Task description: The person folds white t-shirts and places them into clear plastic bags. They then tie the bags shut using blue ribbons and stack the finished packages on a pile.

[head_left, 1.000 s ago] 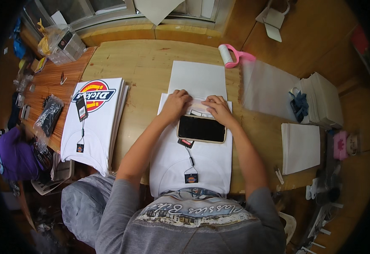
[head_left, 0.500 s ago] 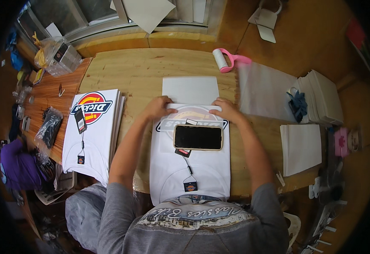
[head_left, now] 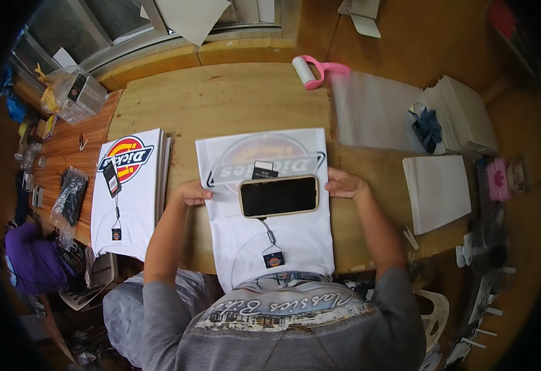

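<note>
Left hand and right hand have come back from the far edge to the shirt's sides, each narrow, pinching an edge. It lies between them, equally near, on the desk, long axis near-to-far.

I see a white shirt with a round print in washed-out red, yellow and dark blue; a black phone in a beige case; to the left, white stacked shirts with a crisper emblem of red, yellow and navy; a pink-handled roller, white-barrelled; and my counter is yellowish brown, faintly wood-grained
</note>
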`<state>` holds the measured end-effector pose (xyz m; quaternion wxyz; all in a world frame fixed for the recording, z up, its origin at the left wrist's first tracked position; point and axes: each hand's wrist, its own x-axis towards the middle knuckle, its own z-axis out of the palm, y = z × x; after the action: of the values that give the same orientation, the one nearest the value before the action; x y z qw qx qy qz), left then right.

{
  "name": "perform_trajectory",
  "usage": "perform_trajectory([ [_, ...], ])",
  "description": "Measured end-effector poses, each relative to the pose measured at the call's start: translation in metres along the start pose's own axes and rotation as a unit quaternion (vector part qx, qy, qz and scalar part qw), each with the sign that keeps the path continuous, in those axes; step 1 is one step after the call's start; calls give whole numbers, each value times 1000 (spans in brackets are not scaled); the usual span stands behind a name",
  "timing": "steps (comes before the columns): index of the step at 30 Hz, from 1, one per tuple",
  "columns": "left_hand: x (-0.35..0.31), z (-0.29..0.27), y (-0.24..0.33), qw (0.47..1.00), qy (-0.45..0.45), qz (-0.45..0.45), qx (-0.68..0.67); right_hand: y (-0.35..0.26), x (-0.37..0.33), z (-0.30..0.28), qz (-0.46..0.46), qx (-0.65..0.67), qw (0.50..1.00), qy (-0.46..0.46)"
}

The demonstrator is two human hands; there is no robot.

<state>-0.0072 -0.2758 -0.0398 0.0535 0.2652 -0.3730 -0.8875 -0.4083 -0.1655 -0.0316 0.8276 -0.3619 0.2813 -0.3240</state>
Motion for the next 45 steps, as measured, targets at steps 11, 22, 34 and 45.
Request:
perform_trajectory([
  [11, -41, 108, -55, 791, 485, 46, 371, 70, -42, 80, -69, -270, 826, 491],
  [22, -29, 106, -87, 884, 413, 198, 90, 79, -35, 95, -108, -174, 850, 485],
  [34, -71, 153, -142, 858, 426, 138, 252, 81, -63, 51, -86, -392, 754, 519],
  [45, -85, 160, -101, 733, 546, 214, 345, -40, -55, -86, 53, -525, 406, 746],
])
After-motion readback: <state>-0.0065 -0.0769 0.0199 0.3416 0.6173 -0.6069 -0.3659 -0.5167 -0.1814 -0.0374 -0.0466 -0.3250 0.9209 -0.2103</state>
